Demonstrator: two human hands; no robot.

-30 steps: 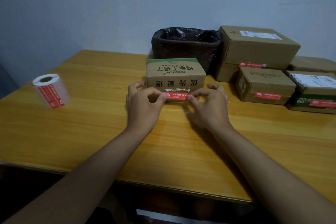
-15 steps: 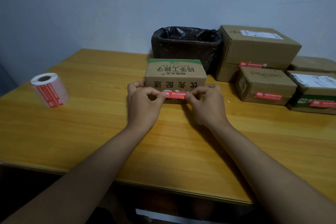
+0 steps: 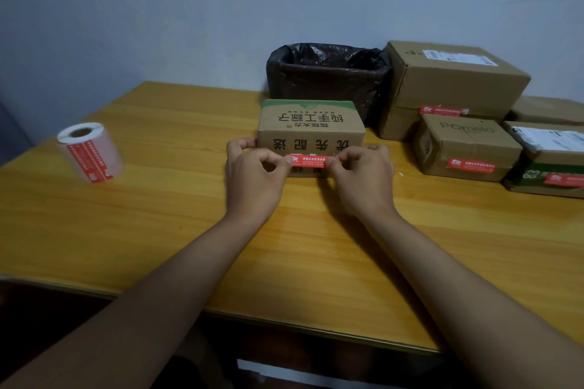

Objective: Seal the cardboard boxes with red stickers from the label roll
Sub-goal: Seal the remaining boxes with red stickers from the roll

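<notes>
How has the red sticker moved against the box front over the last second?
Yes. The red sticker, pinched at its ends by the left hand and right hand, has risen slightly up the front of the cardboard box, nearer the printed characters.

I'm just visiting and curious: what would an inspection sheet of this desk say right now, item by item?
Surface: wooden table, glossy, bare at the near side.
Job's things: printed cardboard box at centre; red sticker held across its front face; label roll standing at far left.
Clutter: stack of stickered boxes at right; black-lined bin behind the centre box.
Grippers: left hand pinches the sticker's left end; right hand pinches its right end.
Cables: nothing seen.
Surroundings: plain pale wall behind the table.
</notes>
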